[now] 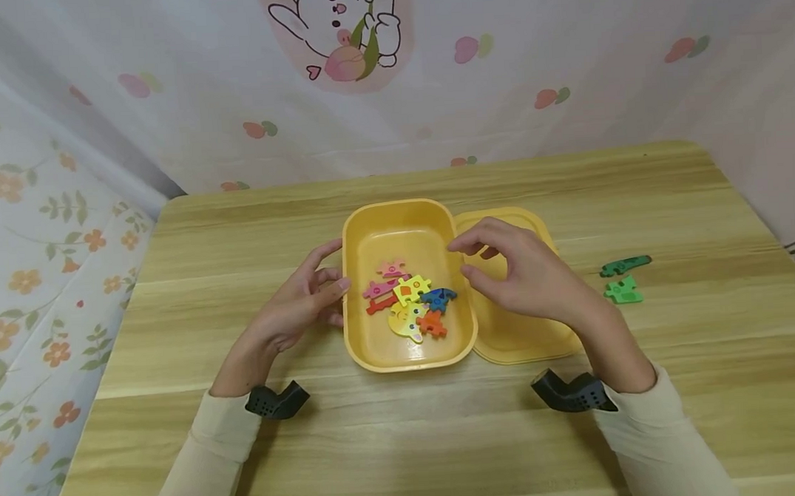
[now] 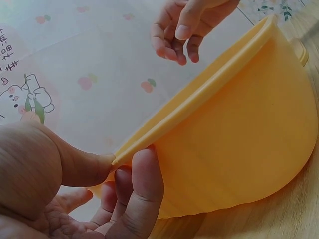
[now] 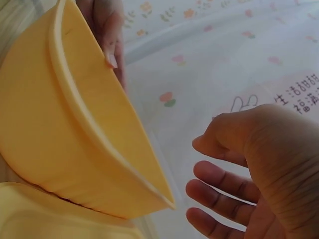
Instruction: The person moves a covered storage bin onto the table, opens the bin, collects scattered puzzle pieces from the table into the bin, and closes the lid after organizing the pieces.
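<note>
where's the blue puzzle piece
In the head view, the blue piece lies in the yellow box near its right wall, beside a yellow piece and above the orange piece.

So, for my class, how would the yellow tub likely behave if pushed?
The yellow tub would probably prove stiff: it looks unbent where the left hand pinches it. Being wide and low, it would likely slide rather than tip. The puzzle pieces inside lie loose, so they might shift.

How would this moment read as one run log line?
left hand: grips yellow box by rim; right hand: empty, near box's right edge; puzzle pieces: inside box; green pieces: on table, right of lid
</note>
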`<state>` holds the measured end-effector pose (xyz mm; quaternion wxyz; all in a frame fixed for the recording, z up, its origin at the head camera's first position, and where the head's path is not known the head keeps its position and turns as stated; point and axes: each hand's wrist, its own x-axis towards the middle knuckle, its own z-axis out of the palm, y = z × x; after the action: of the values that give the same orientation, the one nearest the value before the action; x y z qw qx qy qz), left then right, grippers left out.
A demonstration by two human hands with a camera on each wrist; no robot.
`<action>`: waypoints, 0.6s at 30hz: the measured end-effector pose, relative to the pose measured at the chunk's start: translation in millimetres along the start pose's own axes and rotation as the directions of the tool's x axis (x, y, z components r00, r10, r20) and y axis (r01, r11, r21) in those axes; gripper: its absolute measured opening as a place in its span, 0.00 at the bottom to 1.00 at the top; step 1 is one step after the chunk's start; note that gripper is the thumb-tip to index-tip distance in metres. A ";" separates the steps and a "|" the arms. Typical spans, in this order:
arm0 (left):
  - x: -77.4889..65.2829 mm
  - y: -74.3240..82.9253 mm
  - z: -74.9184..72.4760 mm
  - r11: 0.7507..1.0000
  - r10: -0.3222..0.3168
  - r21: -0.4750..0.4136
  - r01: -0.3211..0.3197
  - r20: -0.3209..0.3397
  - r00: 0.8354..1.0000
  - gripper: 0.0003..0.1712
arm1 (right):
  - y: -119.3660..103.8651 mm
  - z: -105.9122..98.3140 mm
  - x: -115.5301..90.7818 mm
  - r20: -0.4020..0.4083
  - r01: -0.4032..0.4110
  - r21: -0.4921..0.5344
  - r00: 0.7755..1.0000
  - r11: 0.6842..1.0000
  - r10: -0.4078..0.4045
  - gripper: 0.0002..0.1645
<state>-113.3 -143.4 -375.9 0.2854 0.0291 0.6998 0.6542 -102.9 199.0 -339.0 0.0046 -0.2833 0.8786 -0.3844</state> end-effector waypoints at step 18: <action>0.0 1.2 3.1 0.999 0.000 0.034 0.000 -0.007 1.000 0.43 | 27.3 -16.4 -42.4 -0.185 -0.168 -0.133 0.972 0.977 0.142 0.19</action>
<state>-112.3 -140.4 -374.7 0.2824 0.0316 0.7118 0.6424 -84.4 246.2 -354.8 -0.0632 -0.1785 0.9211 -0.3401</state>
